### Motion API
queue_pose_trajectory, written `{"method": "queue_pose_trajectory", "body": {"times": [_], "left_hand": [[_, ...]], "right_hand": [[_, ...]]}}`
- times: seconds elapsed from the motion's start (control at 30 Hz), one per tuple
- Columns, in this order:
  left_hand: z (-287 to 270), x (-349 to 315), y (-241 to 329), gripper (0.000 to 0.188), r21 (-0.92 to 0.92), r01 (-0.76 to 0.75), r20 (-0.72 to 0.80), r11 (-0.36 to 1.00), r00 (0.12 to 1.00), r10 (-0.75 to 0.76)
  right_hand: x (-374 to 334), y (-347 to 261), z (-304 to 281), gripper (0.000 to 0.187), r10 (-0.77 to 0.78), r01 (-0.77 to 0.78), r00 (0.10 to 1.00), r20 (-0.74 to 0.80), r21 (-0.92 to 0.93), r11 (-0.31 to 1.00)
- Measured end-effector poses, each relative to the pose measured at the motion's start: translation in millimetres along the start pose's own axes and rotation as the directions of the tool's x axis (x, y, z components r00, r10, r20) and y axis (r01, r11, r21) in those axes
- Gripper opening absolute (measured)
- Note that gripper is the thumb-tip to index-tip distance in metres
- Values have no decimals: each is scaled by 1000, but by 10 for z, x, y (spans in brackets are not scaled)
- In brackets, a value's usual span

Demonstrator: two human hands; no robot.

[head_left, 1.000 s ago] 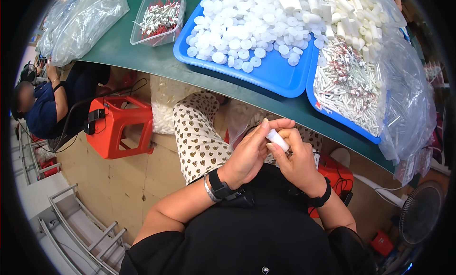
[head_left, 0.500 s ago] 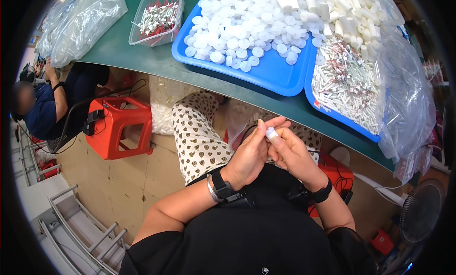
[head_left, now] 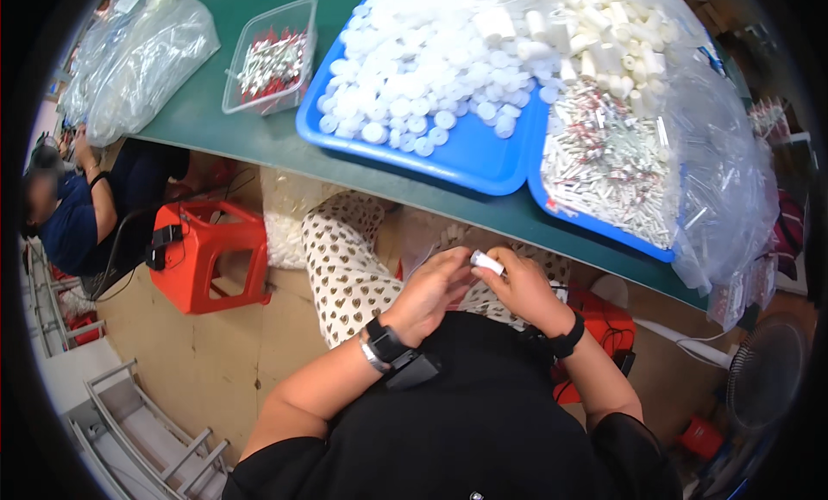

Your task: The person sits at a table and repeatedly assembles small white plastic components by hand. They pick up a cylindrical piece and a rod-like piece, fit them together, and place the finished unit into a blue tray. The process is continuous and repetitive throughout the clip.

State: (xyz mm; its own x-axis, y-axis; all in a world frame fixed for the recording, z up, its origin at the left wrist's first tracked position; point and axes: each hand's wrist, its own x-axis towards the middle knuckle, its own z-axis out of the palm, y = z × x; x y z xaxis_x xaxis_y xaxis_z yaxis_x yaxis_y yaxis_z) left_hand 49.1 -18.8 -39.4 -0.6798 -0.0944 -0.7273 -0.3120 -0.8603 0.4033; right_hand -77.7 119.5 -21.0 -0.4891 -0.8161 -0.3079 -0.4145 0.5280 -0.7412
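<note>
Over my lap, my right hand [head_left: 530, 291] pinches a small white cylinder [head_left: 488, 263] between thumb and fingers. Its outer end points toward my left hand [head_left: 429, 295], which is beside it with the fingers loosely stretched out and no object visible in them. The left fingertips are close to the cylinder; I cannot tell if they touch it. In front of both hands, a blue tray [head_left: 483, 174] holds many translucent white discs [head_left: 423, 86]. A second blue tray [head_left: 595, 231] to its right holds thin white pieces with red and pale strands [head_left: 604, 155].
Thicker cream cylinders [head_left: 630, 38] are heaped behind the thin pieces, beside a clear plastic bag [head_left: 733, 172]. A clear tub [head_left: 312, 21] and more bags [head_left: 151, 69] stand left on the green table [head_left: 207, 94]. Below are a red stool [head_left: 211, 271], a fan [head_left: 763, 375] and a seated person [head_left: 78, 215].
My hands have drawn apart. The left fingers have come off the white cylinder, which stays in my right hand. The table appears lower and further left in view.
</note>
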Motion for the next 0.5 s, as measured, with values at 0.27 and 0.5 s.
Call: {"method": "queue_pose_trajectory", "body": {"times": [0.27, 0.5], "left_hand": [[254, -445, 630, 24, 369, -280, 307, 886, 937, 168], [624, -349, 1332, 14, 717, -640, 602, -277, 367, 709]], "right_hand": [[-230, -205, -425, 25, -272, 249, 955, -117, -178, 952], [-88, -466, -1297, 11, -531, 162, 722, -443, -639, 752]]}}
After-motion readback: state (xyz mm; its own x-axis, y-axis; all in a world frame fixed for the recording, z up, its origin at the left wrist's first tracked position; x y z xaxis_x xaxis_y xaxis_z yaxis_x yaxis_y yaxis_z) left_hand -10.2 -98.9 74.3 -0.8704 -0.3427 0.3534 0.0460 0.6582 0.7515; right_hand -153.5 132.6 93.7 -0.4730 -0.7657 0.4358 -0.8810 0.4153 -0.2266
